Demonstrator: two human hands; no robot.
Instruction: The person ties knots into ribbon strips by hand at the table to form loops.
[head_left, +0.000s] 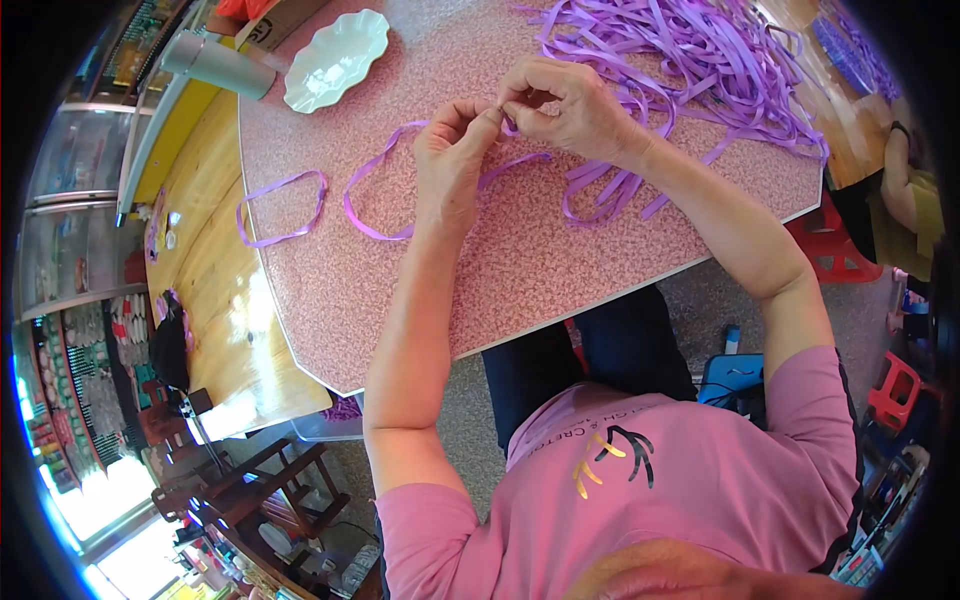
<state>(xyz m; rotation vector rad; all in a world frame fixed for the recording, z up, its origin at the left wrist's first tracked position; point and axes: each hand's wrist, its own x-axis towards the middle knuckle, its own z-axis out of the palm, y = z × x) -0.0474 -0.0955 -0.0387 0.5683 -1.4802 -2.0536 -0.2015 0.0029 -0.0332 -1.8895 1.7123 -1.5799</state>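
Observation:
Both my hands meet above the pink speckled table [540,260]. My left hand [452,160] and my right hand [570,105] are pinched together, fingertips touching, on a purple ribbon [360,190]. The ribbon loops out on the table to the left of my left hand, and one end shows between my forearms. Exactly how the fingertips hold it is too small to tell. A separate closed ribbon loop [322,200] lies near the table's left edge. Beyond my right hand spreads a large tangled pile of purple ribbons [690,60].
A pale scalloped dish [338,60] stands at the back left, beside a grey-green bottle [220,65] lying on its side and a cardboard box [280,22]. At the far right another person's arm [898,180] shows. Red stools [840,245] stand beyond the table's right edge.

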